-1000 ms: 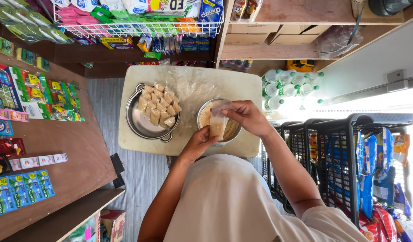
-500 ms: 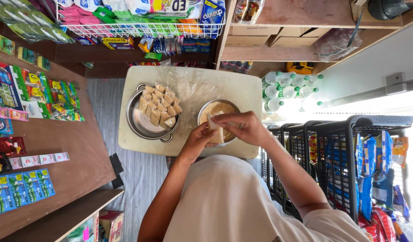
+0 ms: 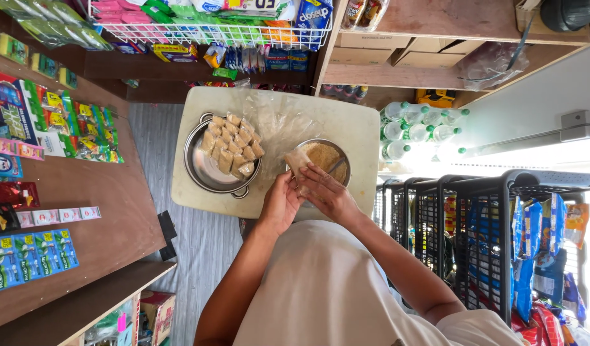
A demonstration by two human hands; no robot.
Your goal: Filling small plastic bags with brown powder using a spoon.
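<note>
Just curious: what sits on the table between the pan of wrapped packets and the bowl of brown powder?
In the head view, crumpled clear plastic sheets lie between the pan and the bowl.

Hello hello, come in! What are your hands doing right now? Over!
Left hand and right hand both pinching a small filled packet over the bowl of brown powder. Pan of finished packets alongside. Nothing blocking.

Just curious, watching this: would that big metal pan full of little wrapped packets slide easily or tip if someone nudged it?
The metal pan sits flat and wide on the small table, so probably slides rather than tips. The packets are piled loosely, so they may shift.
</note>
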